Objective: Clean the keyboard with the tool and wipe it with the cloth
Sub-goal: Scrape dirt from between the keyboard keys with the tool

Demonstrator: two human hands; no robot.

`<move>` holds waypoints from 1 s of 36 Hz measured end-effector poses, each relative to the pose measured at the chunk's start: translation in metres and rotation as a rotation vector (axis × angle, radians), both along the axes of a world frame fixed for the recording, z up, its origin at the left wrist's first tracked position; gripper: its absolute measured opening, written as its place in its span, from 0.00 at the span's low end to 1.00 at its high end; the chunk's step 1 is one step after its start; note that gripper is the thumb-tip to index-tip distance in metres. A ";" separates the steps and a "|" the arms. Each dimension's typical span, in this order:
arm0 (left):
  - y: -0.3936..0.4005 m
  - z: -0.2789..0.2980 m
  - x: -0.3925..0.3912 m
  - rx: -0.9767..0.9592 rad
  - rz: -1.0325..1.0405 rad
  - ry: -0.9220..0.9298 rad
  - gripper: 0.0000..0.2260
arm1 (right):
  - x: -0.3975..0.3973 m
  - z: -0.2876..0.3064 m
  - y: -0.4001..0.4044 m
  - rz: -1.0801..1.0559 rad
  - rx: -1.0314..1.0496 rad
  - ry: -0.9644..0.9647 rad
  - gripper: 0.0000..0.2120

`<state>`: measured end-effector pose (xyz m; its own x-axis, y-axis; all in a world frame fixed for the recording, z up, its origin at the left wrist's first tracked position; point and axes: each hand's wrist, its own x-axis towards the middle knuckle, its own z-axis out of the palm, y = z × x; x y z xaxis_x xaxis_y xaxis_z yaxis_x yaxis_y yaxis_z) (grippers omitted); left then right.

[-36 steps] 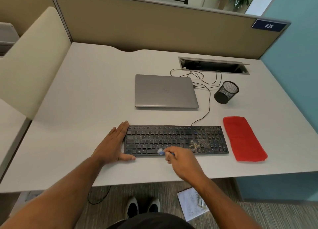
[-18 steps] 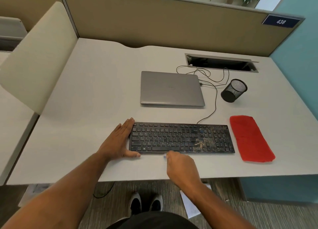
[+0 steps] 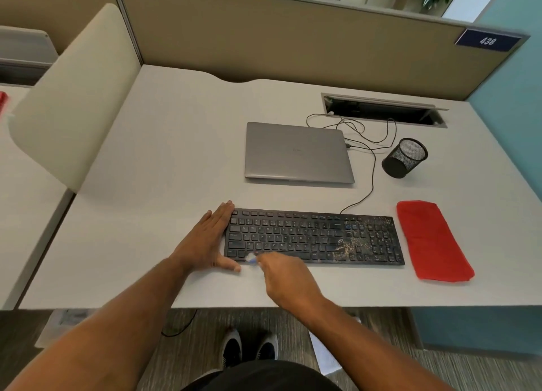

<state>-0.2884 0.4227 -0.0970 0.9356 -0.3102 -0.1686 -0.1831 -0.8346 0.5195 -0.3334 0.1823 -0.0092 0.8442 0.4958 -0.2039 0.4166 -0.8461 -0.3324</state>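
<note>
The right hand (image 3: 286,276) has carried the brush (image 3: 251,258) left along the keyboard (image 3: 313,236).

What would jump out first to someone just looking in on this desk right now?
The black keyboard at the desk's near edge, with pale crumbs speckled over its right part. Both hands are on it: the left hand lies flat against its left end, and the right hand holds a small blue-and-white tool at the bottom-left keys. The red cloth lies untouched just right of the keyboard.
</note>
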 end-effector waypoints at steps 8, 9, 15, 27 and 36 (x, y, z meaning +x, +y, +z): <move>0.000 0.003 -0.001 -0.005 -0.004 -0.021 0.67 | -0.010 0.001 -0.043 -0.222 -0.046 -0.099 0.14; 0.000 0.003 -0.002 0.000 -0.002 -0.022 0.67 | -0.011 0.001 -0.039 -0.194 -0.018 -0.103 0.14; -0.002 0.003 -0.002 0.008 0.008 -0.006 0.67 | -0.009 -0.005 -0.008 -0.039 0.085 -0.038 0.17; -0.001 0.004 -0.002 0.001 -0.004 -0.030 0.67 | -0.004 0.003 -0.086 -0.412 -0.125 -0.091 0.12; -0.001 0.003 -0.002 0.012 -0.003 -0.029 0.67 | -0.014 0.013 -0.026 -0.176 0.099 -0.028 0.16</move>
